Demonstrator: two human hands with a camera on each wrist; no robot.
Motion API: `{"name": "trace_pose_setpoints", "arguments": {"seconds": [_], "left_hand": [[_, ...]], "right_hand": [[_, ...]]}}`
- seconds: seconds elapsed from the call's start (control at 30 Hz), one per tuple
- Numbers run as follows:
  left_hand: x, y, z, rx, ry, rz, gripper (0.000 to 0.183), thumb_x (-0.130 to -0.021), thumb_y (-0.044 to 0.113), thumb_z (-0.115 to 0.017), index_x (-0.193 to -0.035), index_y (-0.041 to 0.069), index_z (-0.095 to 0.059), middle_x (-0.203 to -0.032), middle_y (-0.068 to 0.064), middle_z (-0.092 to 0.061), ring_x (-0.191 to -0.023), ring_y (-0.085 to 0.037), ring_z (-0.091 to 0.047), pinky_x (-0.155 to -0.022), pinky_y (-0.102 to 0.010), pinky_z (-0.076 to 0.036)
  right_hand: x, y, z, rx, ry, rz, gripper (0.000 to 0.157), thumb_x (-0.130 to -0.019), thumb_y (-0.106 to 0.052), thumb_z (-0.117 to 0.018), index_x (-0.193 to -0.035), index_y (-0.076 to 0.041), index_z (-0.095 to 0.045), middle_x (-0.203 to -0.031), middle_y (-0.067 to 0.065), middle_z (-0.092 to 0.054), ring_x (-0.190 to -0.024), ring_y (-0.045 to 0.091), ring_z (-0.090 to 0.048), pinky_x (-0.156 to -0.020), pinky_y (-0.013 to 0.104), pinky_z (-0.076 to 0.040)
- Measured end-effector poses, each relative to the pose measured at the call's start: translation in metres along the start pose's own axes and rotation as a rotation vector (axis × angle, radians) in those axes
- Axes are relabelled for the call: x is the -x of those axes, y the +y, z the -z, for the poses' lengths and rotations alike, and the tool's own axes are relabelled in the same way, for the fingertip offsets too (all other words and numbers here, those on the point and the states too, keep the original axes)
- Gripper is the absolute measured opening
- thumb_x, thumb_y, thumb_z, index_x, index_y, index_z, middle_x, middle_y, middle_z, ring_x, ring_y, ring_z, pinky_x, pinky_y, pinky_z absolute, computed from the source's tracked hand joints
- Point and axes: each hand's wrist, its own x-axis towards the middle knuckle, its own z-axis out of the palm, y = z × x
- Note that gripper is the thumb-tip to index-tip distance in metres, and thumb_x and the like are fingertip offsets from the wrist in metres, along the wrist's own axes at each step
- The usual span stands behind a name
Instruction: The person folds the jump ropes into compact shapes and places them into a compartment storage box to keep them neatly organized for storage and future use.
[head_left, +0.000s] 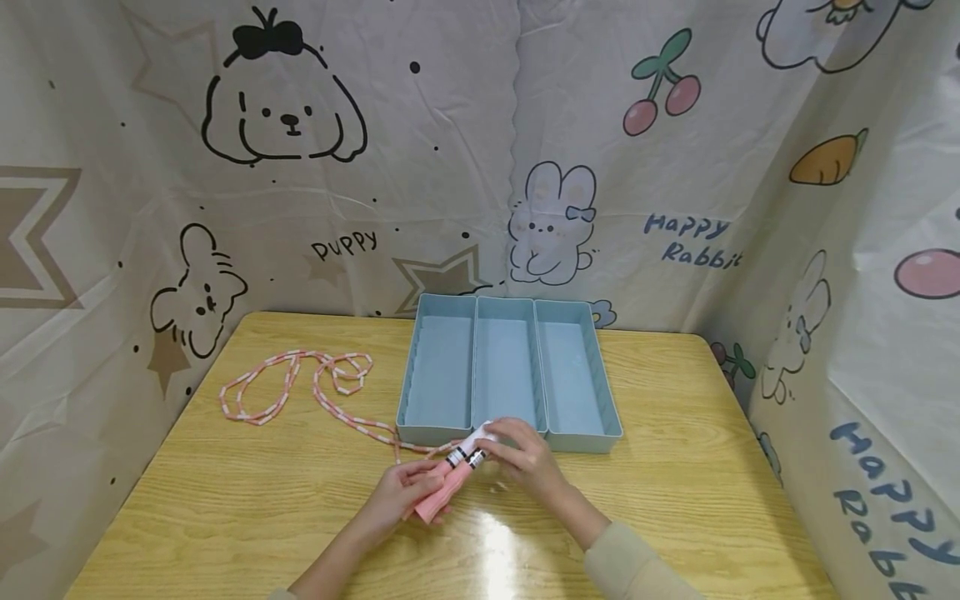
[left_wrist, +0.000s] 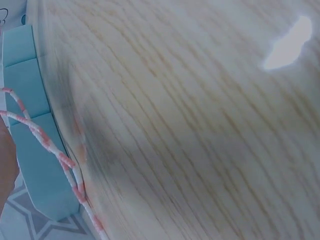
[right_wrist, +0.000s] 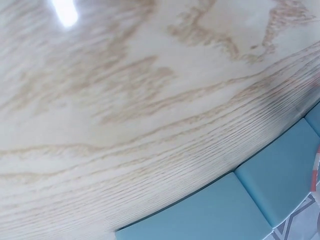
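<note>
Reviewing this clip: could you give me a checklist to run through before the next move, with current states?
1. Left hand grips both pink handles: ok.
2. Right hand is at their far ends: ok.
3. Handles lie side by side: ok.
4. Rope gathered up: not ok, loops lie on the table, left of the tray.
5. Tray sits with compartments facing up: ok.
6. Rope free of knots: cannot tell.

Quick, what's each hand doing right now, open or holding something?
Left hand: closed, holding two slim, pink cylindrical handles with black-and-white bands.
Right hand: closed, pinching at the handles' upper ends.
</note>
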Motion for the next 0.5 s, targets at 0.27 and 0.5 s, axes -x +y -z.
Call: {"name": "trace_pose_setpoints", "arguments": {"seconds": [0.27,0.5], "left_hand": [[-0.0018,0.0038,-0.0015,0.035,-0.031,0.034,0.056,-0.091,0.007,-0.053,-0.131,-0.019,-0.025,-0.096,-0.01,-0.062,-0.069,-0.02,-0.067,-0.055,-0.026,-0.054],[-0.0043,0.0077,-0.0006,0.028,-0.023,0.068,0.059,-0.09,0.009,-0.054,-0.133,-0.018,-0.024,-0.097,-0.011,-0.062,-0.069,-0.021,-0.066,-0.056,-0.025,-0.054]], "right_hand": [[0.0001,0.0016,0.001,0.034,-0.032,0.014,0.023,-0.079,-0.014,-0.064,-0.1,-0.005,-0.069,-0.106,0.013,-0.064,-0.097,0.029,-0.06,-0.087,0.039,-0.048],[-0.0046,0.0008,0.0024,0.096,-0.062,0.009,0.025,-0.092,-0.016,-0.049,-0.106,-0.004,-0.066,-0.111,0.013,-0.063,-0.103,0.028,-0.059,-0.097,0.04,-0.041]]}}
